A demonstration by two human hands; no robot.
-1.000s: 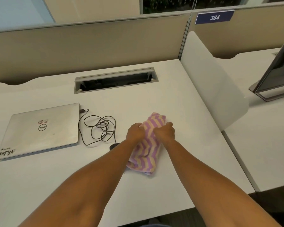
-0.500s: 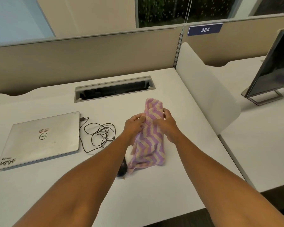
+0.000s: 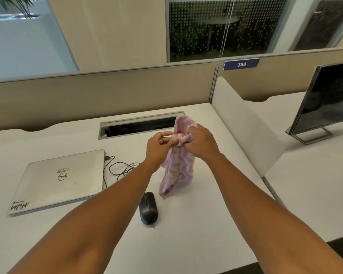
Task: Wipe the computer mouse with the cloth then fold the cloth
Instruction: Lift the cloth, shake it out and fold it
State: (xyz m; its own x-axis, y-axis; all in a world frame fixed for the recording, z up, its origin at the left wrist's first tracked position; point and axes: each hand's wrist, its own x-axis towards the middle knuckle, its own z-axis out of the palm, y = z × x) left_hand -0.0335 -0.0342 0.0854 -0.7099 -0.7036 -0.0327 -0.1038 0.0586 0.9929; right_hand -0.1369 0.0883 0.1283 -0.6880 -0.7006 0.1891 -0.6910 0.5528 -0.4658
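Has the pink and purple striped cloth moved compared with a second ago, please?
Yes. The pink and purple striped cloth lay flat on the white desk; now both hands hold it up, so it hangs above the desk, its top overlapping the cable slot.

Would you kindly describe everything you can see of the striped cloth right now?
The cloth is a soft, towel-like fabric with pink-purple and cream zigzag stripes. It is held up above the desk, bunched near its top between the left hand and the right hand, and hangs crumpled and unfolded. Its lower end dangles just beyond the black mouse, apparently not touching it.
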